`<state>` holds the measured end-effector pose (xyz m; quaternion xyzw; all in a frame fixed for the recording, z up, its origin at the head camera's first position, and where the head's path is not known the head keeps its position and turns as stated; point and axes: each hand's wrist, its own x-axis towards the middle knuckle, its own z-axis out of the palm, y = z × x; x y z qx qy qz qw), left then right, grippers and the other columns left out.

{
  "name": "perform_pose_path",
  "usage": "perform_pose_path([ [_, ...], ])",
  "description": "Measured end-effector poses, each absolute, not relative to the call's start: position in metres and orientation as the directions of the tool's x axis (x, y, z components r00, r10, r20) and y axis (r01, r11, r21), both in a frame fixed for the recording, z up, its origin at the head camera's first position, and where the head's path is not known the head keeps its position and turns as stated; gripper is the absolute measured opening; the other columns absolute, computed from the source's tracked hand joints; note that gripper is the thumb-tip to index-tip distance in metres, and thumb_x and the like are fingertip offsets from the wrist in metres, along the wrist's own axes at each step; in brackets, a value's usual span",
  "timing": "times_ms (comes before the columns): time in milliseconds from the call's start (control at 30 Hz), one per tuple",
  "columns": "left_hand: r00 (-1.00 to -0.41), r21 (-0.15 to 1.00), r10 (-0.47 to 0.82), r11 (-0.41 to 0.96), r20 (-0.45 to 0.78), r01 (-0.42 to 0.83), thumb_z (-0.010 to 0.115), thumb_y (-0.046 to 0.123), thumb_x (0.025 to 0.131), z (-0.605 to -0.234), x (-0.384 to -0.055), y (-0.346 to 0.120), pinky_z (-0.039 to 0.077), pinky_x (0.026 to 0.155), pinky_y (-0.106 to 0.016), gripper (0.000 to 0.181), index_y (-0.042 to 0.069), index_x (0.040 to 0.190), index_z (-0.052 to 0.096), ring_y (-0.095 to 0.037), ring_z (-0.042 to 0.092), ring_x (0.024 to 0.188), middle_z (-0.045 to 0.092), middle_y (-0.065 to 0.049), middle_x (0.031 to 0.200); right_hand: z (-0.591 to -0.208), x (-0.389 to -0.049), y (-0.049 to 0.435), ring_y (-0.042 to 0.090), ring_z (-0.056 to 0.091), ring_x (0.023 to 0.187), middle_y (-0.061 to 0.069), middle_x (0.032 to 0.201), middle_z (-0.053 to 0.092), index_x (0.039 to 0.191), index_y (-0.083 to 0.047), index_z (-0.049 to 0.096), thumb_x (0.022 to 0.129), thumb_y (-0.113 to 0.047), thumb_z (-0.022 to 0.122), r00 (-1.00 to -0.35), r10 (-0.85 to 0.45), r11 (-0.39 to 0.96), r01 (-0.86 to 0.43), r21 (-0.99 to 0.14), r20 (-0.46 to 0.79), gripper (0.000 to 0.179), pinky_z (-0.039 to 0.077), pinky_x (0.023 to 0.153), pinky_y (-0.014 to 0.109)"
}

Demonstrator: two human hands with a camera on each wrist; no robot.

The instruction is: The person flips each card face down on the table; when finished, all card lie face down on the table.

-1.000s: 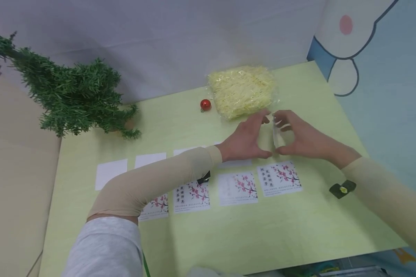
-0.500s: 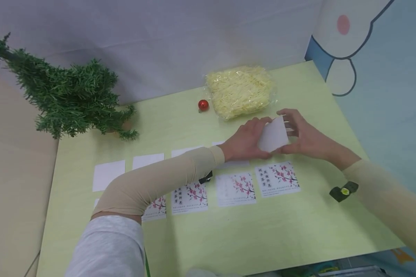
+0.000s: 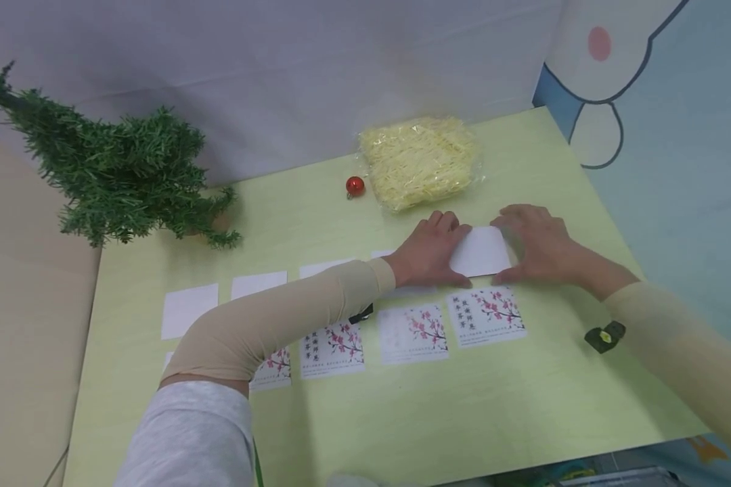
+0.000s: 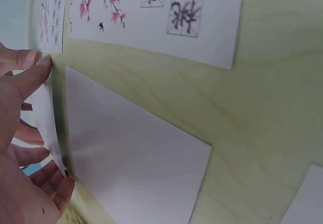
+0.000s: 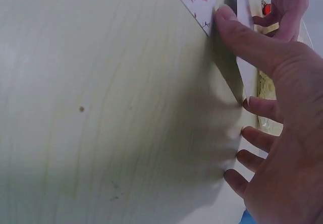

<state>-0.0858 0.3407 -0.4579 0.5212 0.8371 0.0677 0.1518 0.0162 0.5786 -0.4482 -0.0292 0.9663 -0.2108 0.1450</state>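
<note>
A blank white card (image 3: 480,251) is tilted close over the table between both hands in the head view. My left hand (image 3: 429,251) holds its left edge, thumb on the near side and fingers on the far side. At the opposite edge, my right hand (image 3: 542,245) has its fingers spread; its index fingertip meets the card's corner in the right wrist view. Just in front lies a printed card (image 3: 487,316) with pink blossoms and characters. Another blank card (image 4: 136,148) lies beside my left hand in the left wrist view.
More cards lie in two rows, including a blank card (image 3: 190,311) and a blossom card (image 3: 413,333). Behind stand a bag of pale yellow shreds (image 3: 423,162), a red ornament ball (image 3: 355,186) and a green artificial tree (image 3: 134,176) on the table (image 3: 463,412).
The card has come down toward the table and turned its blank face upward. Both hands have lowered with it, and the right hand's fingers have spread.
</note>
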Motion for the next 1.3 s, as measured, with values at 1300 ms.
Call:
perform_pose_path([
  [1300,-0.711,0.182,0.553,0.827,-0.434,0.532,0.105,0.042,0.072,-0.386,-0.088,0.135,0.040,0.120,-0.052,0.106,0.016,0.159,0.052,-0.029,0.047,0.139,0.052,-0.006,0.154,-0.403,-0.054,0.401,0.043,0.053,0.119,0.025,0.131,0.062,0.141,0.005,0.061,0.092,-0.049,0.087,-0.739,-0.663,0.705,-0.563,-0.432,-0.119,0.078,0.045,0.101,0.062],
])
